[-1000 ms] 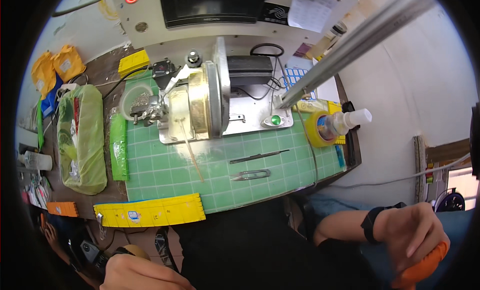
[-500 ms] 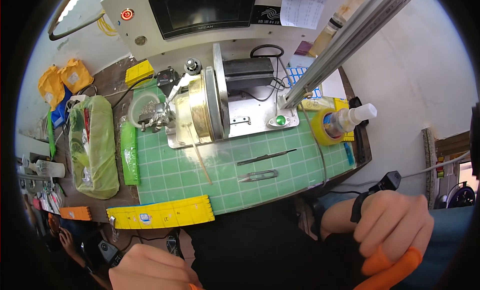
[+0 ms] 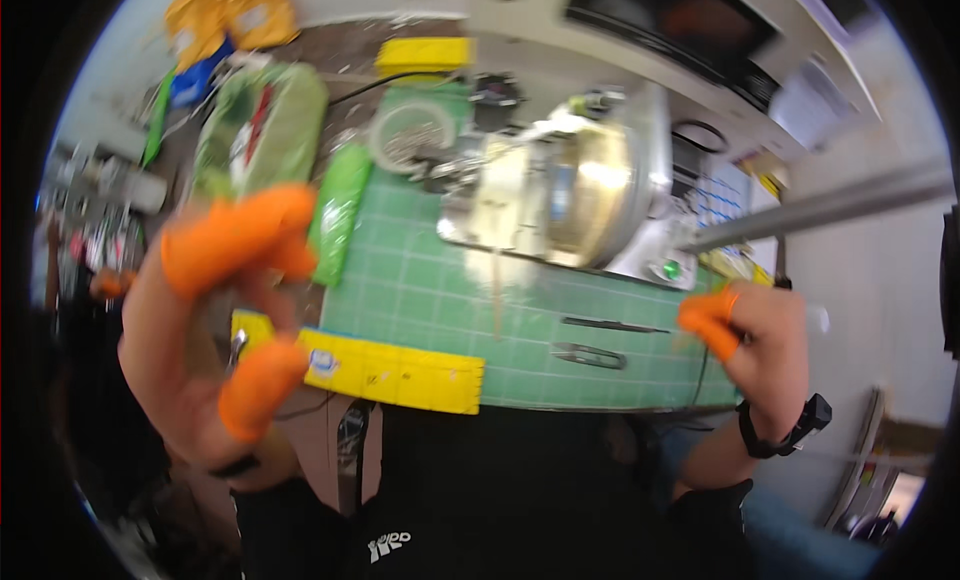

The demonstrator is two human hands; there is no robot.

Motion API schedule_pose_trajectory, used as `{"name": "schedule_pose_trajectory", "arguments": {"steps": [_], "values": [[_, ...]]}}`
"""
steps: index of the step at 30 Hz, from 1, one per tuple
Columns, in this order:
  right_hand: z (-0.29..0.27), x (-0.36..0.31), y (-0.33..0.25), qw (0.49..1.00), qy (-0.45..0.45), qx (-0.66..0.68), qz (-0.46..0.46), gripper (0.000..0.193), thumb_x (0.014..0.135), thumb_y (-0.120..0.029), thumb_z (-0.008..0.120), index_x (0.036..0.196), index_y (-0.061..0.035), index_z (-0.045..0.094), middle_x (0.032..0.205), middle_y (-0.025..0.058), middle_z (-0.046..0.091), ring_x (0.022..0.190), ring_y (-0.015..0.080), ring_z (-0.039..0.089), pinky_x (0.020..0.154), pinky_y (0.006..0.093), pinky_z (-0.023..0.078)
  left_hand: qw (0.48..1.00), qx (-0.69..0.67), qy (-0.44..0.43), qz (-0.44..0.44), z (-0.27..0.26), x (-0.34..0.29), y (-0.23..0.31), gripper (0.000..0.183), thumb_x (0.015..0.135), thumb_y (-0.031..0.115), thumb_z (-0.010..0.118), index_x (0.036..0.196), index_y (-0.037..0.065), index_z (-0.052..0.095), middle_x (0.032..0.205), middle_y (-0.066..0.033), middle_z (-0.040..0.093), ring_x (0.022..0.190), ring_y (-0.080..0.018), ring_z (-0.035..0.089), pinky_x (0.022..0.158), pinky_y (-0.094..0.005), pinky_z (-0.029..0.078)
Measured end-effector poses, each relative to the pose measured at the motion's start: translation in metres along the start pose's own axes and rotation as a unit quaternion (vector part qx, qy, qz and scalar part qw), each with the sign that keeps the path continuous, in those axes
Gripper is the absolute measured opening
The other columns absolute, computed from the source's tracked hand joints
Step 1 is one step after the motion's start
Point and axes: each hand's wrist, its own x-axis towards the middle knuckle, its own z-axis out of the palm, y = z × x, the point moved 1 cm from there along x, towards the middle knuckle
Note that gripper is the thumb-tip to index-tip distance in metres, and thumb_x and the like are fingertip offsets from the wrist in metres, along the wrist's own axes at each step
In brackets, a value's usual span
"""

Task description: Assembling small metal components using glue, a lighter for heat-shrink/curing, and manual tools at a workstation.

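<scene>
My left hand (image 3: 165, 355) is raised at the left, above the yellow strip (image 3: 400, 373). Orange finger covers sit on its thumb and fingers, which are spread apart with nothing visible between them. Over the mat's right edge, my right hand (image 3: 765, 335) has its orange-covered fingers pressed together. Whatever they may hold is too small or blurred to make out. Dark tweezers (image 3: 613, 326) and thread snips (image 3: 590, 356) lie on the green gridded mat (image 3: 400, 270). A thin stick (image 3: 497, 300) rests below the machine's shiny metal drum (image 3: 603, 185).
A white bowl (image 3: 378, 145) of small bits stands left of the machine. Beside it are a bright green packet (image 3: 343, 200) and a green-bag-lined container (image 3: 300, 105). A metal post (image 3: 830, 212) slants across the right. Another person's dark clothing (image 3: 110, 420) shows at lower left.
My view has shifted and tilted, moving the bench scene rightward. Both hands have come up from the lower edge; the left one has opened, while the right has reached to the mat's right side.
</scene>
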Motion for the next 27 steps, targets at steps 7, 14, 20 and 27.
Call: {"name": "schedule_pose_trajectory", "arguments": {"steps": [7, 14, 20, 27], "values": [[0.082, 0.073, 0.072, 0.944, 0.041, 0.317, 0.074, 0.020, 0.090, -0.004, 0.080, 0.109, 0.0039, 0.076, 0.095, 0.0054, 0.077, 0.083, 0.0116, 0.070, 0.077, 0.0273, 0.055, 0.962, 0.084, -0.019, 0.258, 0.043, 0.065, -0.025, 0.044, 0.073, 0.003, 0.085, 0.115, 0.003, 0.076, 0.112, -0.0144, 0.066, 0.095, -0.0262, 0.067, 0.084, -0.0360, 0.054], [0.104, 0.078, 0.057, 0.907, 0.053, 0.412, 0.073, 0.057, 0.089, -0.009, 0.082, 0.140, 0.0025, 0.059, 0.130, 0.0122, 0.070, 0.112, 0.0211, 0.069, 0.101, 0.0366, 0.054, 0.964, 0.078, 0.019, 0.255, 0.102, 0.077, -0.052, 0.021, 0.074, 0.005, 0.079, 0.094, 0.007, 0.076, 0.119, -0.0117, 0.063, 0.112, -0.0316, 0.062, 0.095, -0.0440, 0.051], [0.100, 0.074, 0.056, 0.941, 0.031, 0.330, 0.068, 0.063, 0.088, -0.012, 0.084, 0.142, 0.0018, 0.055, 0.137, 0.0111, 0.065, 0.121, 0.0207, 0.064, 0.107, 0.0367, 0.048, 0.956, 0.125, -0.074, 0.255, 0.136, 0.086, -0.049, 0.014, 0.076, 0.012, 0.079, 0.089, 0.008, 0.077, 0.128, -0.0104, 0.062, 0.123, -0.0333, 0.057, 0.105, -0.0459, 0.045], [0.136, 0.052, 0.081, 0.919, 0.246, 0.302, 0.064, 0.059, 0.089, -0.013, 0.083, 0.139, 0.0019, 0.056, 0.133, 0.0111, 0.067, 0.117, 0.0199, 0.065, 0.104, 0.0363, 0.050, 0.952, 0.110, -0.043, 0.281, 0.155, 0.090, -0.051, 0.012, 0.068, 0.009, 0.078, 0.080, 0.009, 0.077, 0.108, -0.0088, 0.065, 0.109, -0.0275, 0.062, 0.095, -0.0412, 0.048]]}}
